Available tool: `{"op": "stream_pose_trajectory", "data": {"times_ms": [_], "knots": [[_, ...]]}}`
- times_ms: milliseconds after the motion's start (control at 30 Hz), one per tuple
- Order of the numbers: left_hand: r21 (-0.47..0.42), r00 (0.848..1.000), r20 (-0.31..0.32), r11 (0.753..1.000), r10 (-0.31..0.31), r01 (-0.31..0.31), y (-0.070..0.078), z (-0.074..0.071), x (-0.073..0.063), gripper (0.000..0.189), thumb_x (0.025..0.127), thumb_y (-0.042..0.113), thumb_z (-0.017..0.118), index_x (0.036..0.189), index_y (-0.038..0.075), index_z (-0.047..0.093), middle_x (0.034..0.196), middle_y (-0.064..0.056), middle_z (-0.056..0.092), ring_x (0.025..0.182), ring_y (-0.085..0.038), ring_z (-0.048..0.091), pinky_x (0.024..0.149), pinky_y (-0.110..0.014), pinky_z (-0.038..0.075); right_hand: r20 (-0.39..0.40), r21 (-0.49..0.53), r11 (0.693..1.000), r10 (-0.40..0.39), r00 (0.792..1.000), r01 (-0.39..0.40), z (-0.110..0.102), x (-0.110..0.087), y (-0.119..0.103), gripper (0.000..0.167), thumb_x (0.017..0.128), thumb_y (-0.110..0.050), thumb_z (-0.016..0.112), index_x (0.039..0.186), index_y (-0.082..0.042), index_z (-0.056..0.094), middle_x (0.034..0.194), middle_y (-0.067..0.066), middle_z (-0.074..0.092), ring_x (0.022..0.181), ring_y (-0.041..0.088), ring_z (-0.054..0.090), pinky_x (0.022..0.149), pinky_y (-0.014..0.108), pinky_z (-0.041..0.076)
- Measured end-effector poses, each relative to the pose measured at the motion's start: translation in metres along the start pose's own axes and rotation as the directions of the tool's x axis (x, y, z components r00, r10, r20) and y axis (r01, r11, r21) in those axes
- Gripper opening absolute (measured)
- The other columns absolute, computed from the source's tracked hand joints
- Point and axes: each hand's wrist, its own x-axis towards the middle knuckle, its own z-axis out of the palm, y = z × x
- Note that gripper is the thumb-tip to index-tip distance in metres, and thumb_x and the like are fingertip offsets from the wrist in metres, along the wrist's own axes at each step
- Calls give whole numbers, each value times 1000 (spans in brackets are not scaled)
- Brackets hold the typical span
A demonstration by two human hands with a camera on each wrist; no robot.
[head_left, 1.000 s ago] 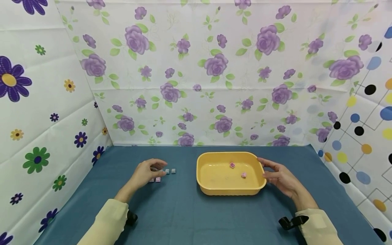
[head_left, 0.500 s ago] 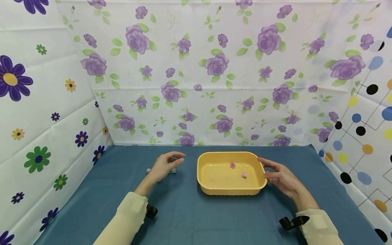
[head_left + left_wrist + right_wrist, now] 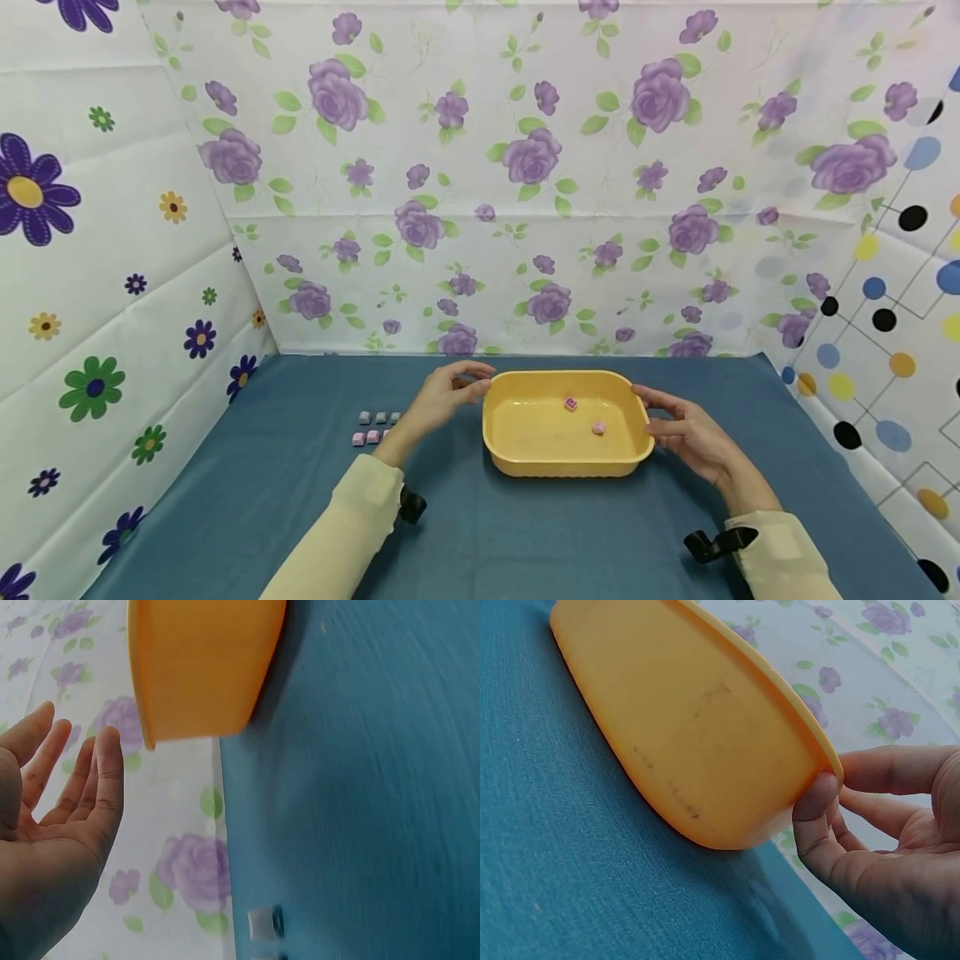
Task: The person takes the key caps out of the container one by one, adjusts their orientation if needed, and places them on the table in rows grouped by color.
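Note:
A yellow plastic basin (image 3: 525,437) sits on the blue cloth, with two pink keycaps, one here (image 3: 571,404) and one nearer the front (image 3: 598,427), lying inside. My right hand (image 3: 693,437) pinches its right rim; the right wrist view shows thumb and forefinger on the rim of the basin (image 3: 697,742). My left hand (image 3: 438,400) is by the left rim with nothing visible in it. In the left wrist view, a gap separates its loosely bent fingers (image 3: 109,776) from the basin's wall (image 3: 202,667).
Left of the basin, a row of grey keycaps (image 3: 365,417) lies behind a row of pink keycaps (image 3: 358,439), partly hidden by my left forearm. One grey keycap (image 3: 262,924) shows in the left wrist view. A flowered backdrop (image 3: 525,283) rises behind the blue cloth (image 3: 525,533).
My left hand has moved right, from over the small keycaps to the basin's left rim, uncovering part of both rows. The right hand and basin have stayed in place.

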Motion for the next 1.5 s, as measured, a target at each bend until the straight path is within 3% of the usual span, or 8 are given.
{"op": "stream_pose_trajectory", "data": {"times_ms": [200, 600, 1100, 1300, 1500], "knots": [[3, 999, 21, 1000, -26, 26, 5, 16, 10, 37, 106, 20, 65, 138, 3, 64, 126, -20, 66, 115, -48, 65, 93, -54, 58, -4, 3, 1000, 1, 1000, -1, 0, 1, 0, 72, 102, -1, 63, 164, -4, 27, 135, 15, 39, 108, 21, 60, 84, 30, 57], [30, 998, 70, 999, 9, -11, 10, 43, 25, 32, 107, 21, 62, 134, 4, 67, 123, -16, 68, 109, -44, 68, 92, -56, 58, -8, -4, 1000, -1, 1000, 1, -1, 2, 1, 72, 102, -1, 64, 164, -4, 28, 133, 16, 41, 104, 20, 61, 81, 31, 58], [-40, 997, 73, 999, 0, 3, 11, 70, 39, 30, 108, 17, 61, 135, 4, 67, 125, -19, 67, 112, -46, 66, 95, -56, 57, -5, 0, 1000, -2, 1000, 2, 2, 0, 0, 72, 102, -1, 63, 164, -3, 27, 135, 15, 41, 105, 20, 61, 82, 29, 58], [-18, 998, 68, 1000, -5, 6, 13, 78, 43, 29, 108, 17, 60, 133, 6, 68, 129, -21, 66, 114, -44, 66, 95, -54, 56, -4, -6, 1000, -7, 1000, 7, 2, 0, -1, 73, 102, -2, 64, 164, -3, 26, 136, 16, 39, 103, 19, 60, 80, 29, 56], [-77, 996, 79, 996, -31, 38, 15, 90, 49, 30, 108, 15, 59, 134, 2, 66, 135, -24, 63, 119, -46, 62, 99, -58, 53, 12, 0, 1000, -18, 1000, 18, 0, 1, 1, 72, 102, -2, 64, 164, -2, 26, 132, 16, 41, 98, 16, 60, 79, 29, 56]]}}
